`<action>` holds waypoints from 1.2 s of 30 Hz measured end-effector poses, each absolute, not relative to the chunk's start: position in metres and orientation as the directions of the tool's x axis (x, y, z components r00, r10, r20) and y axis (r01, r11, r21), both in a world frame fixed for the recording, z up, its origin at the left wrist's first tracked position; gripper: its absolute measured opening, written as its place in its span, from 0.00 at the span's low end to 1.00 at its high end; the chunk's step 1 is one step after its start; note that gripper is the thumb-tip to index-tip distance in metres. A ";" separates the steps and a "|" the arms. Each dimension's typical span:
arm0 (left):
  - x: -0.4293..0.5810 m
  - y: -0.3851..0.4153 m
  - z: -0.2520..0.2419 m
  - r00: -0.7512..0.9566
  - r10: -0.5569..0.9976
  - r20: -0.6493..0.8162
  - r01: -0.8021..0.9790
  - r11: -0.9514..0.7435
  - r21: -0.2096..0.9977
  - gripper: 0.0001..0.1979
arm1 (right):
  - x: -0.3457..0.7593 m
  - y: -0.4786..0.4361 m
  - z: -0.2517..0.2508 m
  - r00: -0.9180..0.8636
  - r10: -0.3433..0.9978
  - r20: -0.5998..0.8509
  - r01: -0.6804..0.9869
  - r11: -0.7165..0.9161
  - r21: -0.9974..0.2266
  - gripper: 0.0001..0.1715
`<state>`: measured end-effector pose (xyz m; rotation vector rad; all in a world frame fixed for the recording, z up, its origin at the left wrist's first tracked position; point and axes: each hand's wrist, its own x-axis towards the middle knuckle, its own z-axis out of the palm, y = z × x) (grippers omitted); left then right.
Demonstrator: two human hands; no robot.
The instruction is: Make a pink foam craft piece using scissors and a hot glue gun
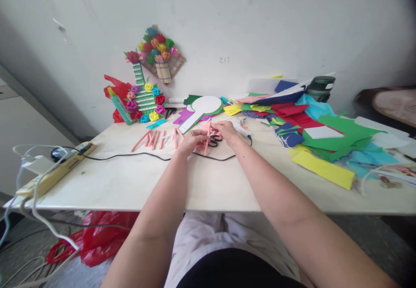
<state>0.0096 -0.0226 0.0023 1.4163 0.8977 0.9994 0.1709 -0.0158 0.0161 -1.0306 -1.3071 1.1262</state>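
Observation:
Between my two hands stands a narrow salmon-pink paper strip (207, 145), held tilted nearly upright above the table. My left hand (192, 142) has its fingers closed on it from the left. From the right, my right hand (226, 131) pinches at its upper part, though the fingertips are small and partly hidden. Black scissor handles (215, 140) show just beneath, among more pink paper. Left of my hands lie several pink paper strips or rolls (155, 139). A white paddle-shaped cutout with a green border (206, 106) lies behind them.
A guitar-shaped craft with paper flowers (144, 99) leans at the back beside a green glue bottle (121, 109). Coloured paper sheets (338, 134) heap on the right, near a dark bottle (320, 89). A black cable (143, 153) crosses the table from a power strip (58, 168).

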 end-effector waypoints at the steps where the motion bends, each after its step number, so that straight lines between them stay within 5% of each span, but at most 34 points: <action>1: 0.010 -0.023 0.002 0.355 0.932 0.080 -0.016 -0.080 0.997 0.09 | 0.171 -0.015 0.015 -0.052 0.983 0.177 -0.029 0.175 -0.984 0.12; 26: 0.010 -0.023 0.003 0.354 0.934 0.052 0.022 -0.064 0.998 0.11 | 0.172 -0.004 0.010 0.067 0.979 0.192 0.104 0.185 -0.977 0.08; 30: 0.010 -0.020 0.000 0.301 0.952 0.056 -0.003 -0.058 0.998 0.11 | 0.183 0.002 0.012 0.168 0.947 0.273 0.377 0.195 -0.906 0.11; 36: 0.009 -0.018 -0.001 0.191 0.977 0.089 -0.098 -0.071 0.993 0.15 | 0.211 -0.003 0.021 0.315 0.871 0.377 0.855 -0.088 -0.511 0.15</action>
